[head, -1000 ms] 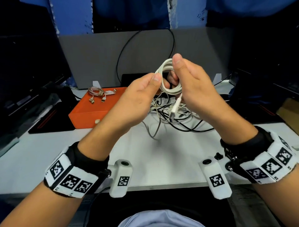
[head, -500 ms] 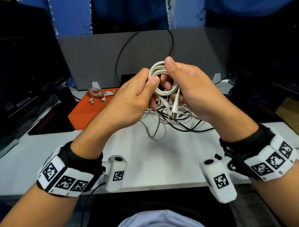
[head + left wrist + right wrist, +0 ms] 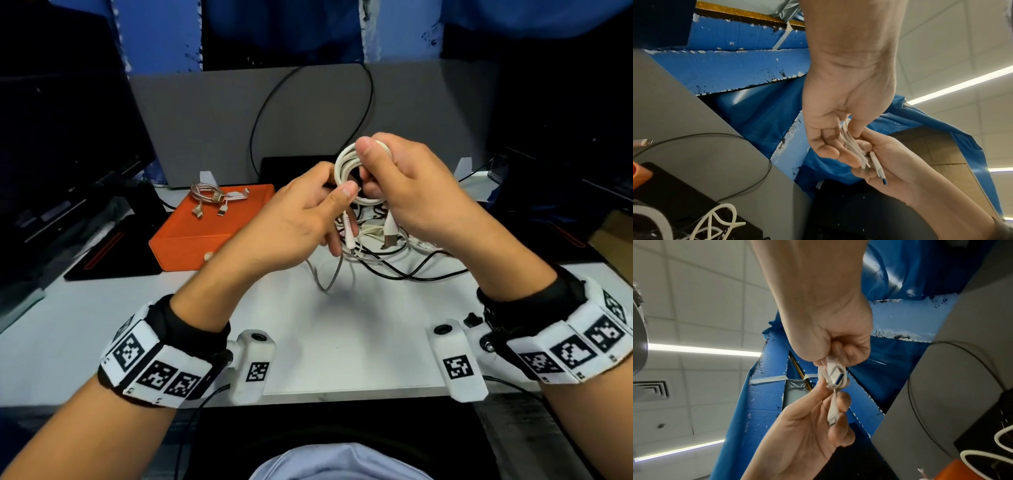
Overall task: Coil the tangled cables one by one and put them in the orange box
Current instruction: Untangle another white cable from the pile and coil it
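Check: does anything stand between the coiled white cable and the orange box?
Nothing visible blocks it. Both the left hand and the right hand hold the white cable in the air; the orange box lies left, carrying one metallic coiled cable.

Light is coming from above me: bright ceiling strips (image 3: 960, 85) are glowing in both wrist views, one (image 3: 702, 350) blooming slightly. The white table (image 3: 342, 325) is reading evenly lit, with soft shadows lying under my forearms and under a loose cable loop. The monitors at both sides are sinking into near-black. Straight lines are bowing toward the head view's edges. In the wrist views, cables in the lower corners are smearing out of focus, and glare is streaking the blue sheeting (image 3: 890, 277).
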Available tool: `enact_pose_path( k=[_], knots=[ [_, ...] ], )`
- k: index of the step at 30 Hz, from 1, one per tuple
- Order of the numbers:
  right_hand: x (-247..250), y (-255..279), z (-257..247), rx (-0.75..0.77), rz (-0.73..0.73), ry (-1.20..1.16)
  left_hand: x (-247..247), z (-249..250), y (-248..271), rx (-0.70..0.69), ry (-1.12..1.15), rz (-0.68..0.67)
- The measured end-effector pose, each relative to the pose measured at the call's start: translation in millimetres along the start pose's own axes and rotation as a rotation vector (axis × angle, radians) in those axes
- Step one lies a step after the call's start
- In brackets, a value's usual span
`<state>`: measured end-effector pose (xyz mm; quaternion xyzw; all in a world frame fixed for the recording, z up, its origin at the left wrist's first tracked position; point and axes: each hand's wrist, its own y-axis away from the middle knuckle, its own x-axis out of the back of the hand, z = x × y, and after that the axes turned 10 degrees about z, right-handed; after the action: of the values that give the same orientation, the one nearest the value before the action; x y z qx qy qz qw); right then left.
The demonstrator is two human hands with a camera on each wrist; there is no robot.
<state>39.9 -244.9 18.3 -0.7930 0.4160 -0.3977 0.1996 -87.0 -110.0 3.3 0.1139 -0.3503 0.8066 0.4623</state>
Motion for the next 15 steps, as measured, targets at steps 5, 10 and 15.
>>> enact_pose_path(
  k=[5, 10, 15],
  knots=[
    [6.6, 0.7, -1.6, 0.08, 0.009, 0.216, 25.9, 3.5, -2.9, 0.069, 0.023, -0.033],
    [-3.1, 5.0, -5.3, 0.139, -0.054, 0.402, 45.2, 7.6, -3.8, 0.069, 0.188, 0.052],
    [-6.4, 3.9, -2.9, 0.123, 0.013, 0.257, 31.8, 15.0, 1.6, 0.134, 0.559, -0.015]
  ],
)
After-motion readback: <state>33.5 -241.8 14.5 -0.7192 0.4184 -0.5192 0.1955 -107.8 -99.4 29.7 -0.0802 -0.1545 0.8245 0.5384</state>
